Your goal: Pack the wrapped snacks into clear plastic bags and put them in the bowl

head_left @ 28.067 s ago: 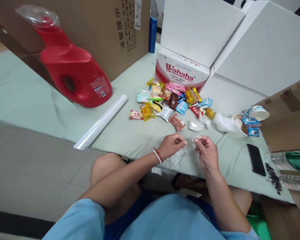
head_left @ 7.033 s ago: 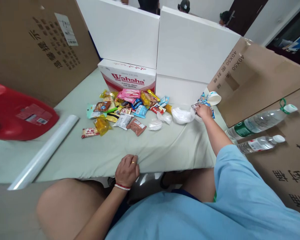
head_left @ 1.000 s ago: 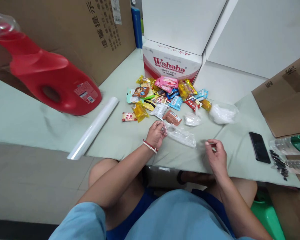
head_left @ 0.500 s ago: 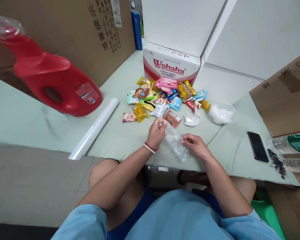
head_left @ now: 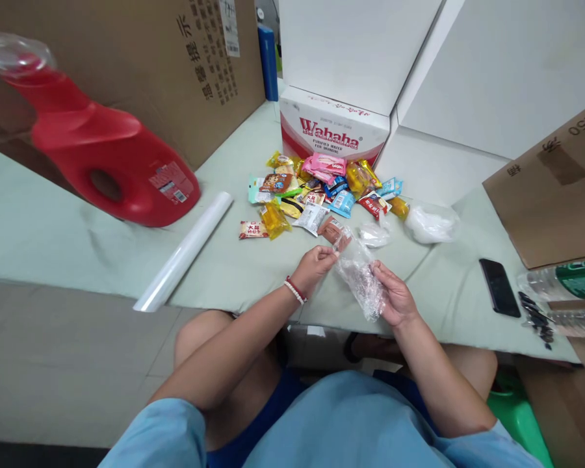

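A clear plastic bag (head_left: 359, 276), crinkled and see-through, is stretched between my two hands above the table's front edge. My left hand (head_left: 316, 268), with a red and white bracelet at the wrist, pinches its upper left edge. At the bag's right side, my right hand (head_left: 394, 296) grips it with the thumb on top. Just beyond the bag lies a brown snack packet (head_left: 332, 230), partly covered by the clear plastic. A silver-white packet (head_left: 312, 218) and a small white plastic bundle (head_left: 373, 234) lie close by.
Several colourful snack packets (head_left: 322, 179) are heaped before a Wahaba carton (head_left: 335, 123). Left are a white roll (head_left: 185, 250) and a red jug (head_left: 112, 156). A white plastic bag (head_left: 431, 223), black phone (head_left: 500, 286) and clear bottles (head_left: 541, 284) lie right.
The bag has moved slightly right and is spread wider. My left hand has shifted a little right and nearer to me; my right hand has turned and now grips the bag's side more fully.
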`<state>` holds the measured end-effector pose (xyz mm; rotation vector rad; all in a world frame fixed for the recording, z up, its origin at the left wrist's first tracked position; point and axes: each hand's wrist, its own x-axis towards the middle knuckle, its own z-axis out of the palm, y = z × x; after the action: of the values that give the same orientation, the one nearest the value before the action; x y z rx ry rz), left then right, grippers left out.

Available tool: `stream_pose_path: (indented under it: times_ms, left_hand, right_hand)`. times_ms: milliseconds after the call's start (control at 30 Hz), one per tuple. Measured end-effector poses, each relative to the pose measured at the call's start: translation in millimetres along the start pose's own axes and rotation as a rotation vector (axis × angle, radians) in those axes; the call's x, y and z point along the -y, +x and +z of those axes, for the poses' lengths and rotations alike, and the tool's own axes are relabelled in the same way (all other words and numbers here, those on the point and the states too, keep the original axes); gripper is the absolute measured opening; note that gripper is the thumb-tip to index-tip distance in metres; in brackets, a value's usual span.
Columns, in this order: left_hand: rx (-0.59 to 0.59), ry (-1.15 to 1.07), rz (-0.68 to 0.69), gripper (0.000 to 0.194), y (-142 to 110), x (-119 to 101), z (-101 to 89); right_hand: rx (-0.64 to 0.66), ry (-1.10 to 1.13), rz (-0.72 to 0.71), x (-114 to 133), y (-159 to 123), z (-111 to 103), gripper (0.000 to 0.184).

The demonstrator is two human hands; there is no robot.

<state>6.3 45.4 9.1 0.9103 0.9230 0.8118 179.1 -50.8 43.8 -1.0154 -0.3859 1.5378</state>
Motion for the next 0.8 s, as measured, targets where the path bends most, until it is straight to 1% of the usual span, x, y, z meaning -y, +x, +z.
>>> stream_pose_path:
  times_ms: [67, 133, 167, 267, 300, 367, 467, 567, 600, 667, 733, 800]
  left_hand:
    - [0.055, -0.03, -0.066, 0.038, -1.5, -3.3, -0.8]
    - [0.094, -0.078, -0.126, 0.038, -3.6, -6.9, -2.6]
    - [0.076, -0.111, -0.14, 0.038, -4.6, -8.9, -3.9]
    - [-0.051, -0.214, -0.132, 0.04, -6.5, -15.1, -7.9]
    - [-0.068, -0.246, -0.13, 0.04, -6.8, -16.7, -8.7]
    - [-0.052, -0.317, -0.137, 0.041, -7.0, -18.4, -8.8]
    - [-0.011, -0.361, -0.111, 0.041, -6.7, -17.9, -5.9]
    - [-0.018, -0.255, -0.012, 0.038, -7.2, -19.6, -3.9]
    - [-0.015, -0.194, 0.019, 0.038, -7.7, -21.5, -4.3]
    - [0.026, -0.035, 0.058, 0.042, -8.9, -26.8, -7.1]
    - [0.129, 0.171, 0.063, 0.045, -9.7, -32.4, -12.0]
    - [0.267, 0.368, 0.053, 0.044, -10.0, -36.3, -17.4]
  right_hand:
    - [-0.006, -0.003, -0.003, -1.1, -1.3, -1.5, 0.029]
    - [-0.019, -0.063, -0.031, 2.6, -2.5, -4.5, 0.028]
    - [-0.031, -0.113, -0.054, 6.2, -3.2, -6.7, 0.028]
    - [-0.071, -0.328, -0.118, 20.4, -5.3, -14.8, 0.031]
    - [-0.083, -0.404, -0.133, 24.8, -6.1, -17.1, 0.033]
    - [-0.094, -0.538, -0.156, 31.3, -7.6, -19.9, 0.036]
    - [-0.06, -0.66, -0.176, 35.3, -8.2, -20.1, 0.038]
    - [-0.024, -0.712, -0.223, 38.6, -6.1, -19.8, 0.036]
    - [-0.026, -0.724, -0.246, 40.8, -5.2, -20.3, 0.036]
    - [-0.04, -0.734, -0.293, 47.4, -3.6, -22.0, 0.034]
    - [-0.046, -0.715, -0.326, 55.9, -3.1, -24.5, 0.034]
    - [-0.046, -0.658, -0.324, 64.9, -4.5, -27.5, 0.034]
